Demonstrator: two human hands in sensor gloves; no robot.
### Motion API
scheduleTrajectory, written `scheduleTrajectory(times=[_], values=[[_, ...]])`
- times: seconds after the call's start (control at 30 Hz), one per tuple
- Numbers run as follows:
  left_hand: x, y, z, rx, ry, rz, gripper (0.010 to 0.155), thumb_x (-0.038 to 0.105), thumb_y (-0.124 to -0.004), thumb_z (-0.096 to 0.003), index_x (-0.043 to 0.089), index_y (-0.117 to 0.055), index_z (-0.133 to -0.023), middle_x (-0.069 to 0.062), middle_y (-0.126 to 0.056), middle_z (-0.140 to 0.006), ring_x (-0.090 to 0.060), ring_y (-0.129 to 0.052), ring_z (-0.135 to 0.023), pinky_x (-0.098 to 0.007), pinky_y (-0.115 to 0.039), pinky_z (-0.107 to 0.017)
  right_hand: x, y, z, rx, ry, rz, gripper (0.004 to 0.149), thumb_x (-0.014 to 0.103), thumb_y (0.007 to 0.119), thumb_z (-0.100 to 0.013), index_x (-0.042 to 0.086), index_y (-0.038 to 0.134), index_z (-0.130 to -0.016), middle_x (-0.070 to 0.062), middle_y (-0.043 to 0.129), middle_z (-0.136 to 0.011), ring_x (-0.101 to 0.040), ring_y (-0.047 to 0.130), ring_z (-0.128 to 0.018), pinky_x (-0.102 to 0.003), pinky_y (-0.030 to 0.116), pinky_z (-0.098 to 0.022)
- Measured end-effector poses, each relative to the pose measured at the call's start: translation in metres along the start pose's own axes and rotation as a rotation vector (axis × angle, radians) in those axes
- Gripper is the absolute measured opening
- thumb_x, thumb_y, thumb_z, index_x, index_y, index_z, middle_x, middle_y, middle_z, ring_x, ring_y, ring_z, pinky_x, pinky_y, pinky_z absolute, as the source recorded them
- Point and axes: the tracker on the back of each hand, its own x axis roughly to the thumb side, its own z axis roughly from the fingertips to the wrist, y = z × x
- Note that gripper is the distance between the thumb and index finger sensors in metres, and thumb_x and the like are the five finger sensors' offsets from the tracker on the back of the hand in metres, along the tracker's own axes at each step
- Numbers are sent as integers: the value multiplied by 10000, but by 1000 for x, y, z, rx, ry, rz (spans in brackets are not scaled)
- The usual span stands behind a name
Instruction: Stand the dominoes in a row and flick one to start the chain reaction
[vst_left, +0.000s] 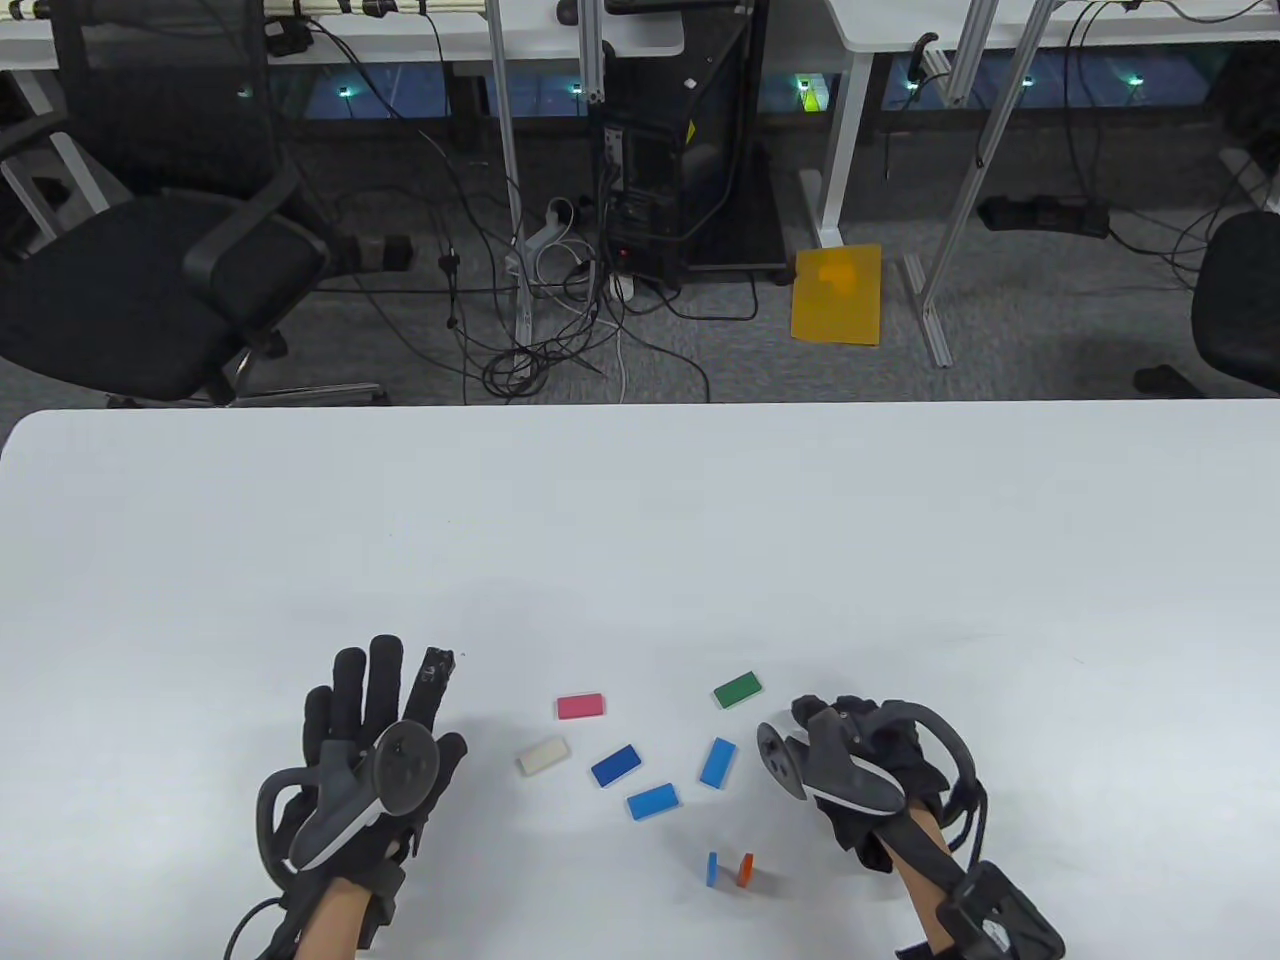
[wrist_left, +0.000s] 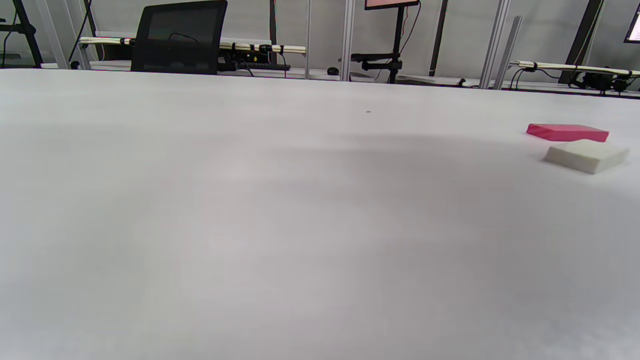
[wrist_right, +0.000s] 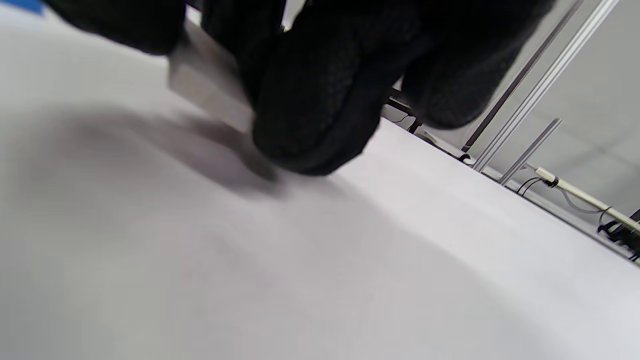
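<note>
Several dominoes lie flat on the white table: pink, cream, dark blue, light blue, blue and green. A blue domino and an orange one stand upright side by side near the front edge. My left hand lies left of the pile, fingers straight, holding nothing. My right hand is curled just right of the blue and green pieces. In the right wrist view its fingers pinch a pale grey domino just above the table.
The left wrist view shows the pink domino and the cream one at its right edge, with bare table before them. Beyond the table's far edge are an office chair, cables and a computer tower on the floor.
</note>
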Motion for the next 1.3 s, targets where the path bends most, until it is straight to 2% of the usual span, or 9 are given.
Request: scheduleTrajectory(times=[0.2, 0.33, 0.43, 0.57, 0.67, 0.73, 0.93, 1.3], values=[[1, -1, 0, -6, 4, -13, 728, 699, -292, -440, 534, 109, -1025, 84, 171, -1155, -279, 117, -1095, -549, -52, -779, -14, -14, 42, -115, -71, -168, 574, 473, 715, -319, 262, 676, -851, -20, 899, -764, -77, 992, -439, -489, 793, -511], [3, -2, 0, 24, -8, -23, 720, 695, -301, -440, 546, 51, -1050, 85, 123, -1179, -278, 97, -1104, -550, -58, -783, -8, -17, 66, -187, -164, -126, 465, 480, 714, -324, 292, 711, -749, -2, 879, -767, -53, 963, -417, -483, 781, -523], [5, -1, 1, 33, -7, -63, 720, 696, -300, -440, 546, 43, -1054, 80, 106, -1187, -281, 85, -1109, -551, -69, -785, 2, -16, 77, -230, -219, -64, 442, 491, 715, -321, 318, 705, -727, 31, 862, -778, -28, 957, -417, -468, 780, -533], [4, -4, -1, 17, 4, -74, 720, 696, -299, -440, 541, 42, -1056, 78, 107, -1185, -281, 81, -1109, -550, -73, -784, 13, -15, 82, -234, -272, -29, 487, 496, 727, -315, 314, 713, -767, 49, 877, -768, 3, 960, -390, -441, 793, -524], [2, -6, -3, 4, 15, -78, 720, 696, -298, -441, 540, 44, -1056, 76, 112, -1183, -283, 83, -1107, -549, -72, -784, 21, -15, 85, -237, -301, 15, 655, 503, 732, -308, 220, 660, -894, 66, 877, -767, 28, 956, -366, -419, 801, -516], [1, -7, -3, 1, 18, -78, 720, 695, -298, -441, 539, 43, -1056, 76, 112, -1182, -284, 82, -1106, -548, -72, -783, 27, -15, 87, -242, -320, 35, 706, 506, 728, -308, 181, 641, -928, 68, 876, -768, 30, 955, -360, -416, 802, -515], [2, -9, -4, -45, 6, -66, 721, 697, -298, -442, 538, 41, -1058, 77, 133, -1174, -297, 111, -1092, -544, -59, -780, 44, -16, 87, -235, -336, 122, 756, 510, 717, -309, 125, 629, -955, 58, 873, -778, 37, 955, -365, -412, 807, -510], [1, -8, -3, -39, 16, -70, 723, 697, -300, -440, 536, 38, -1059, 78, 141, -1170, -292, 119, -1090, -546, -52, -777, 50, -19, 89, -253, -354, 139, 795, 515, 709, -317, 95, 595, -982, 58, 866, -788, 33, 959, -379, -417, 803, -514]])
